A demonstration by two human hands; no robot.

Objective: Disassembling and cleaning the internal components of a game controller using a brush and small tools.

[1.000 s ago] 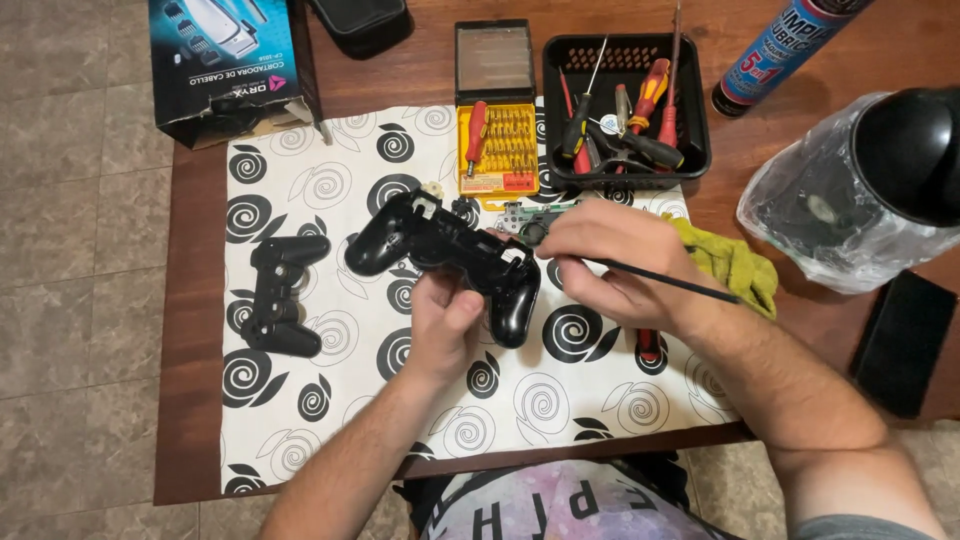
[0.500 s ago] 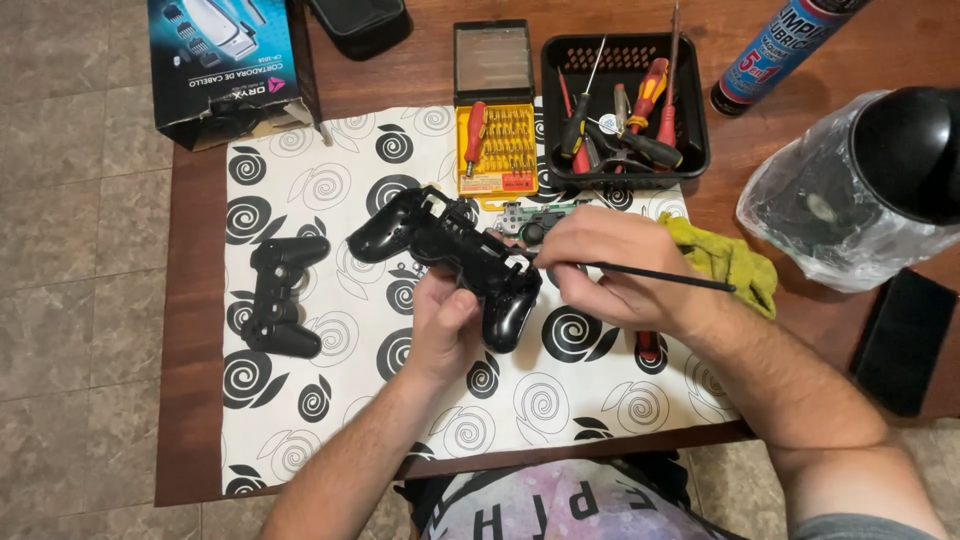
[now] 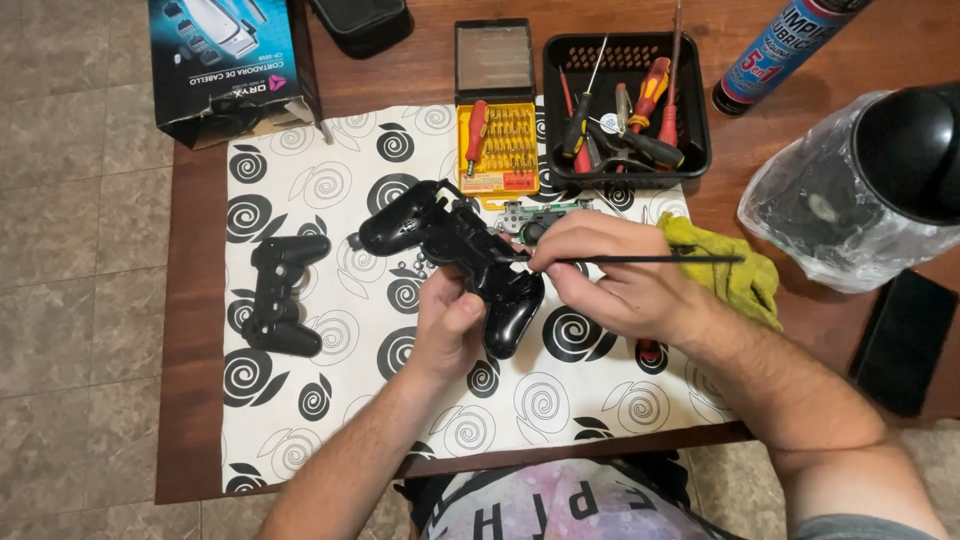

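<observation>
Black plastic like this controller shell (image 3: 455, 245) scratches and snaps easily, so the thin black rod tool (image 3: 640, 260) is best kept shallow and level at the seam, not jabbed down. Light pressure is probably enough; any twisting should be done slowly so the clips aren't broken.

The shell is gripped from underneath by the left hand (image 3: 447, 325), fingers curled tight round the lower grip, thumb pressed on its side. The tool is pinched near its front end in the right hand (image 3: 610, 280), fingers closed narrow around it, the long tail sticking out over the yellow cloth (image 3: 735, 275). The tip is touching the middle of the shell, just left of the right fingertips.

A second black shell half (image 3: 278, 295) is lying well off to the left of the left hand, on the spiral-print mat (image 3: 330, 400).
</observation>
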